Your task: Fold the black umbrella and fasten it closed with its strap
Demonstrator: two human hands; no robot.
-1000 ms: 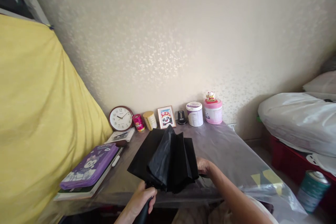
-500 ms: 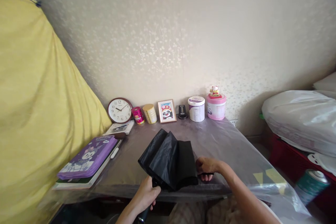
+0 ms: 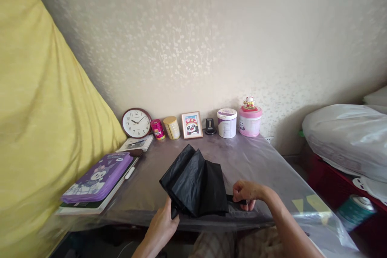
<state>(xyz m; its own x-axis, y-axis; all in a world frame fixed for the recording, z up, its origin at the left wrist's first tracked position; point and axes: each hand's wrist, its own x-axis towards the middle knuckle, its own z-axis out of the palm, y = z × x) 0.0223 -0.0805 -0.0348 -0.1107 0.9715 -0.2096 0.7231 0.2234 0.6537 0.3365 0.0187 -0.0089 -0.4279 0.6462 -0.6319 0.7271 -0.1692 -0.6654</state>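
Note:
A black folding umbrella, its cloth loosely folded and fanned out, is held over the front part of the table. My left hand is closed around the umbrella's handle at the lower left, and most of the handle is hidden by the fingers. On the right, my right hand pinches a short black strap that runs out from the edge of the cloth. The strap's free end shows below the fingers.
A plastic-covered table stands against the wall. Along its back are a clock, small cans, a picture frame and two tubs. A purple case lies on books at left. A spray can stands at right.
My right hand has moved slightly right, away from the cloth, and more of the strap shows. My left hand has shifted up the handle, closer to the cloth. The view tilted slightly.

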